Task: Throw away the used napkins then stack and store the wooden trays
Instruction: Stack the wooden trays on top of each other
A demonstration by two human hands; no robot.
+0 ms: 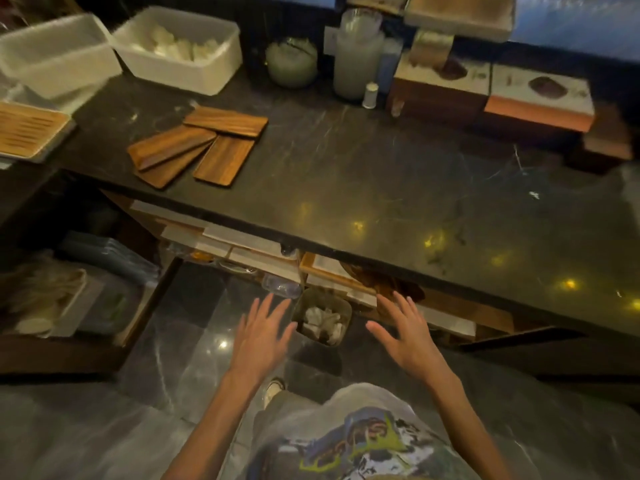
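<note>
Several flat wooden trays [197, 147] lie fanned out and partly overlapping on the left part of the dark stone counter [398, 188]. Below the counter's front edge stands a small square bin [322, 320] on the floor, with crumpled white napkins [323, 323] inside it. My left hand [261, 336] hovers just left of the bin, fingers spread, holding nothing. My right hand [403, 332] hovers just right of the bin, also spread and empty. Both hands are well below and in front of the trays.
Two white plastic tubs [180, 46] sit at the counter's back left, a slatted tray [27, 129] at far left. Jars [356, 53] and wooden boxes [491, 95] line the back. Under-counter shelves [263, 258] hold containers; a low shelf [62, 299] stands left.
</note>
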